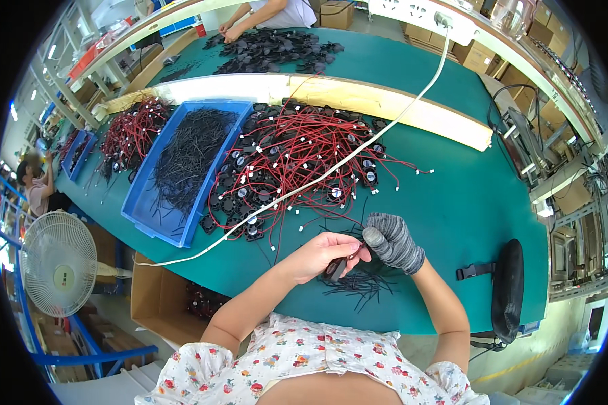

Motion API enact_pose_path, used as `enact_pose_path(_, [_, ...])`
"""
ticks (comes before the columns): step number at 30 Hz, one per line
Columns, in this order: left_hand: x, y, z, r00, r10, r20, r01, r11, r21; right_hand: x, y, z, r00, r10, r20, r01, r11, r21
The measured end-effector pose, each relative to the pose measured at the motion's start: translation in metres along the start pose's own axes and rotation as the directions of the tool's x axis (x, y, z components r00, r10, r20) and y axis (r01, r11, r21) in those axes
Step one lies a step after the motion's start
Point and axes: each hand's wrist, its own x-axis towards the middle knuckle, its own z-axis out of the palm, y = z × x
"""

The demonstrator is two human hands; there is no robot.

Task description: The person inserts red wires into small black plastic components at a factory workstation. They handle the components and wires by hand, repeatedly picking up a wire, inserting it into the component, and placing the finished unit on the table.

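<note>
My bare left hand [324,254] is closed around a small black fan [336,269], mostly covered by the fingers. My right hand [393,243], in a grey knit glove, meets it at the fingertips with its fingers pinched together; what they grip is too small to make out. Under both hands lies a loose bunch of thin black strips [362,289] on the green tabletop [446,223]. Just beyond is a large heap of black fans [336,193] with tangled red wires [297,145] and small white plugs.
A blue tray [136,214] of black strips stands left of the heap, beside another wire pile [136,128]. A white cable [344,158] crosses the heap. At right lies a black pouch [508,290]. Across the yellowish divider [398,108], another person's hands [232,31] touch black parts.
</note>
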Motion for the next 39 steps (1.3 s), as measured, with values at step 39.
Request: enact_pose_path(39, [-0.094, 0.081, 0.080, 0.301, 0.637, 0.710, -0.325, 0.768, -0.552, 0.064, 0.043, -0.034, 0.857, 0.495, -0.141, -0.449, 0.584, -0.676])
